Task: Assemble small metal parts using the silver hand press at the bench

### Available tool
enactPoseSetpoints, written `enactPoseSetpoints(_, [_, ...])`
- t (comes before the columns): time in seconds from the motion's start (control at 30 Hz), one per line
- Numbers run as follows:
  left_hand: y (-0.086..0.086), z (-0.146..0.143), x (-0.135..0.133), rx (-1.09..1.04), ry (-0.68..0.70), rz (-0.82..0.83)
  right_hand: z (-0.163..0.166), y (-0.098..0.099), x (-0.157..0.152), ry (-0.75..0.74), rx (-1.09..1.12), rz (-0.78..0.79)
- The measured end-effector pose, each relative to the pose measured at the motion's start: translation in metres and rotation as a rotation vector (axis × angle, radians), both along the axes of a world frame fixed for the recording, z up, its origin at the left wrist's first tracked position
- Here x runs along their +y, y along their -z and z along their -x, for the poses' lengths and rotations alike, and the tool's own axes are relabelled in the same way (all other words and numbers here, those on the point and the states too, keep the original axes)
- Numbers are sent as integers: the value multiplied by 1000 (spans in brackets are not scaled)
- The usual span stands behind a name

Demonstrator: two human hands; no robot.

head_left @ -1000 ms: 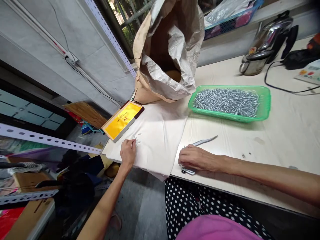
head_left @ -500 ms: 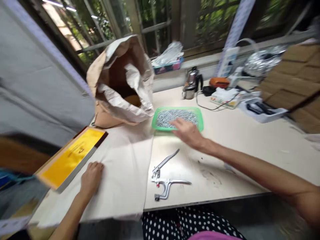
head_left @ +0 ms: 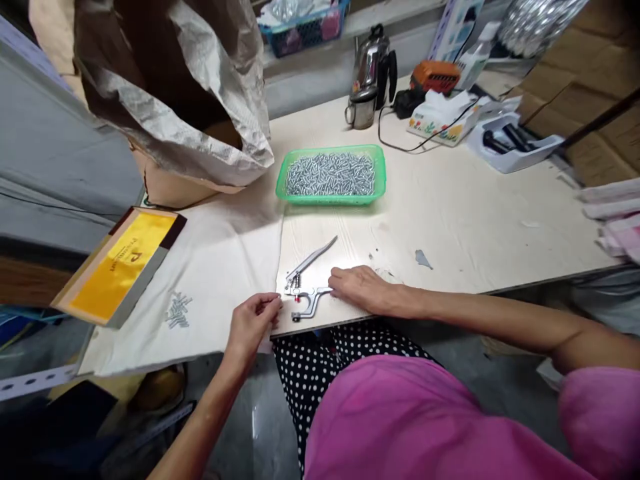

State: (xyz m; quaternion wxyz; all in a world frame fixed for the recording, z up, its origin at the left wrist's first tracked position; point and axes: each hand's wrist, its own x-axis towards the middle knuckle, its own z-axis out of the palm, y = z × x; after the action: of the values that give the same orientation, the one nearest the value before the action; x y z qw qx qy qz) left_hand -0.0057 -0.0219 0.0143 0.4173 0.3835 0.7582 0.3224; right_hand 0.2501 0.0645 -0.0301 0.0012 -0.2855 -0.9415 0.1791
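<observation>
Silver snap pliers lie at the table's near edge. My right hand rests on their lower handle, fingers curled over it. My left hand is just left of the pliers' head, fingertips pinched together; whatever is between them is too small to make out. A small pile of metal pieces lies on the white cloth to the left. Farther back stands a green tray full of small metal pieces.
A yellow flat box sits at the cloth's left edge. A big open paper sack stands behind it. A kettle, tissue box and white tape dispenser line the back right. A cord trails on the table.
My right hand came back from the green tray to the pliers' handle. My left hand moved from the cloth to the pliers' head. The camera tilted down and nearer.
</observation>
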Motion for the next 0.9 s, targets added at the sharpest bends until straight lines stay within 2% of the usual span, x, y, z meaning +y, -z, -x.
enactPoseSetpoints(0.1, [10,-18,-2,-45,-16,12,0,3,1,-10,-13,-34])
enactPoseSetpoints(0.27, [17,-18,3,-46,23,110,-4,12,-2,-18,50,-91])
enactPoseSetpoints(0.4, [17,-21,4,-63,7,164,-5,16,-3,-26,78,-87])
enactPoseSetpoints(0.57, [14,-24,7,-83,4,219,-7,9,-3,-41,96,-55])
enactPoseSetpoints(0.77, [11,-21,13,-42,77,285,-9,2,-4,-59,120,-38])
enactPoseSetpoints(0.9, [12,-17,15,-43,129,323,-11,6,-4,-62,147,-38])
